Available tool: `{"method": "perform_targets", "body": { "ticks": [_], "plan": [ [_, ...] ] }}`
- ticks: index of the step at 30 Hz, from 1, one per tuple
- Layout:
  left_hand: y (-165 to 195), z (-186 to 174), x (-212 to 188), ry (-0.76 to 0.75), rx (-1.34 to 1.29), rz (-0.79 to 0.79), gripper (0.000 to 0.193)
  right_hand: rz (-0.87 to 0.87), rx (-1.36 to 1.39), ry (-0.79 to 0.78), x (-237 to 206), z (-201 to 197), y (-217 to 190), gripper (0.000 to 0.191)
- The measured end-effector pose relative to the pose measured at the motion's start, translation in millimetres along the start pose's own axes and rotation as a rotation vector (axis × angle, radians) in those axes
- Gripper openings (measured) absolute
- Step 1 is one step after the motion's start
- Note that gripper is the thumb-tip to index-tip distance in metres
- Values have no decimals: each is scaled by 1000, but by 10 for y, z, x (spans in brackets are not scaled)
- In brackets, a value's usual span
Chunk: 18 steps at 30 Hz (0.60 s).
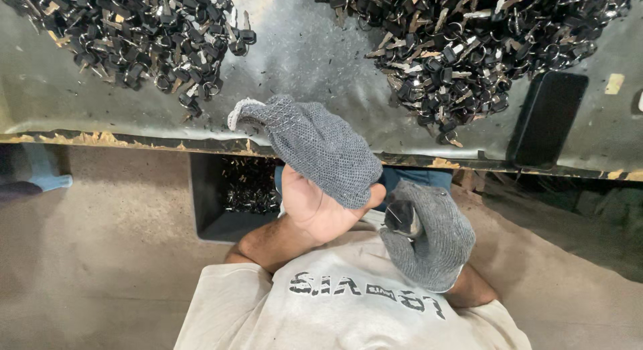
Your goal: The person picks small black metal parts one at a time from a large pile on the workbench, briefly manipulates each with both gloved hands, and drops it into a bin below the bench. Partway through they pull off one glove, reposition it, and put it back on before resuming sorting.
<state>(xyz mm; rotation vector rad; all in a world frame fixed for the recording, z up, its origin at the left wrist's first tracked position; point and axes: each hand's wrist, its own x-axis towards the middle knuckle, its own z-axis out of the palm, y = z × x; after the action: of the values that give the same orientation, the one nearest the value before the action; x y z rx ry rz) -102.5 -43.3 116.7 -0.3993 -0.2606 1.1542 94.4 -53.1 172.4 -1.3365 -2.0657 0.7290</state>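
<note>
Covering steel table [315,48] (scuffed): key heaps [462,48].

A worn metal table [301,55] carries two heaps of black keys [134,35] [462,48] and a dark phone [546,119] near its edge.

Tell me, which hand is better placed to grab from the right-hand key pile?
Probably the right hand: fully gloved and nearer that key pile, though it pinches a small dark piece. On the left hand the grey glove is only half on, palm bare.
</note>
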Motion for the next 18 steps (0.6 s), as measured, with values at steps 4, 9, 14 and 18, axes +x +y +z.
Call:
{"method": "perform_targets", "body": {
  "ticks": [4, 9, 14, 18],
  "plan": [
    [-6, -29, -19, 45, 20, 10, 47, -14, -49, 37, 31, 0, -24, 58],
    [-5, -39, -25, 18, 3, 12, 47, -79, -61, 20, 33, -1, 2, 61],
    [3, -35, -31, -10, -19, 0, 48, -110, -75, -17, 10, -4, 22, 61],
    [8, -44, -42, 23, -35, 0, 49, -125, -50, -13, -7, 1, 40, 64]
  ]
}}
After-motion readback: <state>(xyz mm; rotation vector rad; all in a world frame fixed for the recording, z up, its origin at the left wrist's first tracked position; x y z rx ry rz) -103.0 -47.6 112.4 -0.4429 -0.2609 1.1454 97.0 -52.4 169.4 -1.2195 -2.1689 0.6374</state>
